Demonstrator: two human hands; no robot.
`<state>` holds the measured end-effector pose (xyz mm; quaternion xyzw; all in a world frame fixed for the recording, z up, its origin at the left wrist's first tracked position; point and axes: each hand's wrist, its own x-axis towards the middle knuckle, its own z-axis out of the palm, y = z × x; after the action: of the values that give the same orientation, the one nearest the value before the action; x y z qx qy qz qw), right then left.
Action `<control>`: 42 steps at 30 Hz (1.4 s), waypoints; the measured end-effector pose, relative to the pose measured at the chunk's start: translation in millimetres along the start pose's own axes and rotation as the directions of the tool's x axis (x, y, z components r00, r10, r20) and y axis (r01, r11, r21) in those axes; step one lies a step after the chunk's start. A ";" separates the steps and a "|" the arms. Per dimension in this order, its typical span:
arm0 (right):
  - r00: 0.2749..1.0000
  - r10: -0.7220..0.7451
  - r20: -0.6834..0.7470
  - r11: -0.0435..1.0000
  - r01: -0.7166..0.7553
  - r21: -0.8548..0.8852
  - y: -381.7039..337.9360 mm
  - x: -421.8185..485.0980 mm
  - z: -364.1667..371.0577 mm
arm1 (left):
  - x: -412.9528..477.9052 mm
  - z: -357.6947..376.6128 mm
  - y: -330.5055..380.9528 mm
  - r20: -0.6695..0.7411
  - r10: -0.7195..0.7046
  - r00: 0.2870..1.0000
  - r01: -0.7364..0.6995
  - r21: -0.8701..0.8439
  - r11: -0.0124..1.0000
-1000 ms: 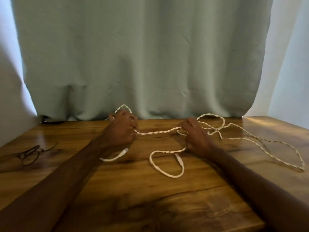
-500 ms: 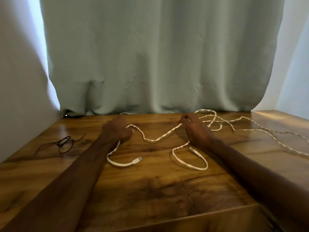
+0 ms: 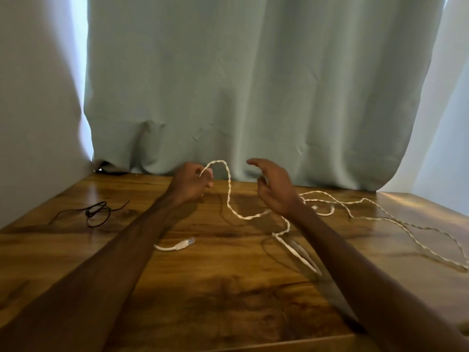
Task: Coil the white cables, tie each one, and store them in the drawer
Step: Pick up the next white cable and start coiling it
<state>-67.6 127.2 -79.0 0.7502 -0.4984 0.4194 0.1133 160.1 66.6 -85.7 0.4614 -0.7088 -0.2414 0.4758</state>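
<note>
A long white twisted cable [image 3: 229, 196] lies across the wooden table [image 3: 228, 295]. My left hand [image 3: 190, 182] is raised near the curtain and grips a loop of this cable, which arches up from its fingers and drops back to the table. One plug end [image 3: 184, 244] of the cable lies beside my left forearm. My right hand [image 3: 275, 186] hovers to the right of the loop, fingers relaxed and spread, holding nothing. More white cable [image 3: 396, 221] trails off to the right edge. No drawer is in view.
A thin black cord [image 3: 97, 213] lies tangled at the table's left side. A pale green curtain [image 3: 241, 85] hangs along the back edge. Pale walls stand at left and right. The table's front edge [image 3: 253, 344] is near the bottom.
My left hand has lifted off the table with the cable loop. My right hand has let go of the cable and opened. The view has shifted left and up.
</note>
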 end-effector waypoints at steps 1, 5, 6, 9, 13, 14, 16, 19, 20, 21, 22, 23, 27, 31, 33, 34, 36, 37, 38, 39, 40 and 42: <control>0.998 -0.046 0.037 0.998 0.048 -0.045 -4.2 7.8 4.8 | -1.6 3.1 6.1 0.045 0.041 0.998 -0.039 -0.036 0.999; 0.978 -0.102 0.182 0.974 0.135 -0.180 -7.7 32.9 33.8 | -5.4 6.4 18.2 0.200 0.201 0.959 -0.206 0.000 0.979; 0.982 -0.084 0.172 0.979 0.114 -0.170 -8.1 33.7 40.4 | -6.1 4.4 20.6 0.200 0.224 0.954 -0.228 -0.002 0.974; 0.999 -0.032 0.044 0.999 0.033 -0.018 -2.4 25.9 56.8 | -5.9 -6.2 23.0 0.211 0.209 0.955 -0.199 -0.066 0.978; 0.996 -0.006 -0.089 0.998 0.001 -0.066 8.6 21.0 57.3 | -0.1 -21.0 19.2 0.309 0.071 0.948 -0.027 -0.143 0.989; 0.994 -0.011 -0.113 0.995 0.000 -0.098 13.0 22.3 54.6 | 0.6 -23.9 17.5 0.324 0.037 0.945 0.030 -0.198 0.980; 0.990 0.016 -0.143 0.987 -0.038 -0.158 22.0 23.8 47.9 | 0.8 -28.2 12.3 0.366 -0.005 0.931 0.116 -0.283 0.952; 0.961 0.215 -0.172 0.953 -0.244 -0.177 42.5 21.8 33.1 | 1.1 -31.2 4.4 0.413 -0.066 0.908 0.270 -0.457 0.848; 0.941 0.291 -0.173 0.929 -0.322 -0.184 50.8 19.3 28.2 | 2.9 -31.8 1.2 0.414 -0.091 0.906 0.330 -0.555 0.764; 0.920 0.354 -0.167 0.902 -0.384 -0.198 59.2 15.8 23.8 | 5.5 -32.2 -2.9 0.415 -0.098 0.904 0.370 -0.650 0.664; 0.907 0.394 -0.151 0.883 -0.419 -0.213 67.0 12.0 20.8 | 7.6 -32.5 -6.8 0.416 -0.088 0.905 0.390 -0.727 0.565; 0.901 0.416 -0.123 0.872 -0.434 -0.228 71.2 8.6 18.3 | 9.7 -31.9 -10.2 0.416 -0.072 0.906 0.397 -0.781 0.482; 0.933 0.357 0.054 0.899 -0.327 -0.292 70.7 10.0 21.1 | 12.8 -23.8 -12.7 0.401 -0.037 0.915 0.378 -0.823 0.424; 0.962 0.165 0.219 0.965 -0.111 -0.239 35.1 17.4 19.5 | 9.6 -11.7 -2.8 0.390 -0.027 0.921 0.340 -0.765 0.546; 0.970 0.041 0.240 0.997 -0.026 -0.068 11.7 16.8 25.6 | 6.1 -6.9 5.4 0.420 -0.013 0.907 0.352 -0.743 0.570; 0.973 0.000 0.231 1.000 -0.003 0.016 2.9 16.8 30.1 | 3.6 -5.2 10.0 0.452 0.002 0.892 0.370 -0.733 0.571; 0.984 -0.056 0.170 0.992 0.036 0.118 -7.8 17.8 37.7 | -1.1 -4.0 18.8 0.533 0.054 0.844 0.416 -0.716 0.560; 0.989 -0.054 0.139 0.988 0.033 0.152 -9.9 18.1 39.2 | -3.4 -4.3 22.8 0.576 0.092 0.813 0.441 -0.710 0.548; 0.994 -0.036 0.102 0.982 0.016 0.189 -8.3 19.0 40.0 | -5.9 -4.8 27.0 0.615 0.135 0.777 0.466 -0.706 0.534; 0.998 -0.012 0.060 0.975 -0.002 0.222 -8.1 19.7 37.9 | -7.9 -5.3 30.3 0.646 0.176 0.742 0.488 -0.702 0.519; 1.000 0.001 0.012 0.969 -0.004 0.247 -5.8 20.8 35.6 | -9.7 -5.2 33.2 0.670 0.212 0.712 0.507 -0.699 0.505; 0.996 -0.006 -0.084 0.968 0.027 0.250 -5.5 22.1 27.5 | -13.5 -2.7 37.7 0.699 0.263 0.665 0.543 -0.694 0.473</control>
<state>-45.4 99.3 -78.3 0.7446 -0.4301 0.5088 0.0415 148.1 96.1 -61.2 0.0792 -0.5639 -0.7692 0.2900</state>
